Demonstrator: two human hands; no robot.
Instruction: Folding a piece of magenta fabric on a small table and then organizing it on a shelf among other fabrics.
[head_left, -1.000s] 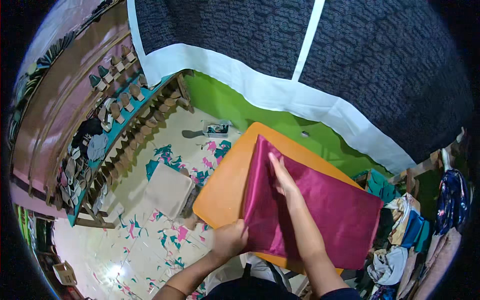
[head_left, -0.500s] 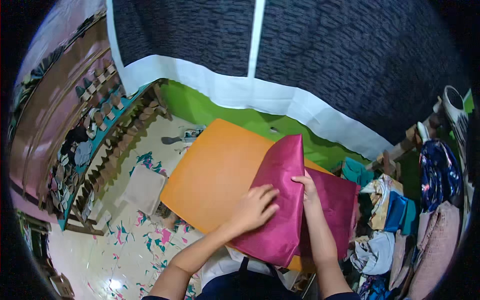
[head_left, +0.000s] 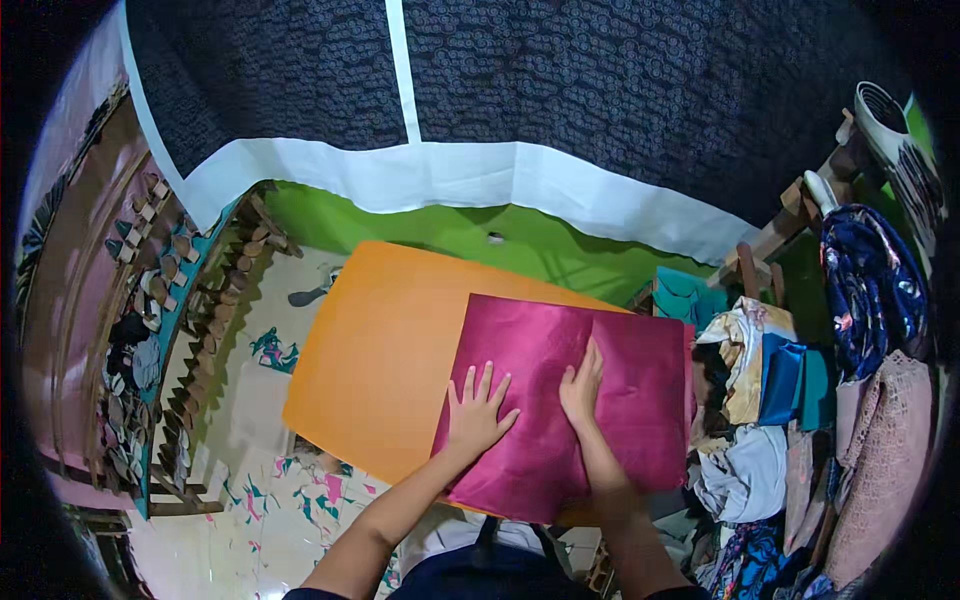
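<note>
Leftward, orange tabletop (head_left: 365, 350) spreads wide past the edge of magenta cloth (head_left: 530, 335).

Your glossy magenta cloth (head_left: 640, 390) lies spread, a crease running down its middle. It covers your orange worktop's (head_left: 370, 340) right edge, well clear of the left corners.

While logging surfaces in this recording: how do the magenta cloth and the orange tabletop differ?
The magenta cloth is glossy and creased; the orange tabletop looks smooth. The tabletop's left corners are rounded, the cloth's sharper. The cloth lies on top; the tabletop reaches farther left beneath it.
</note>
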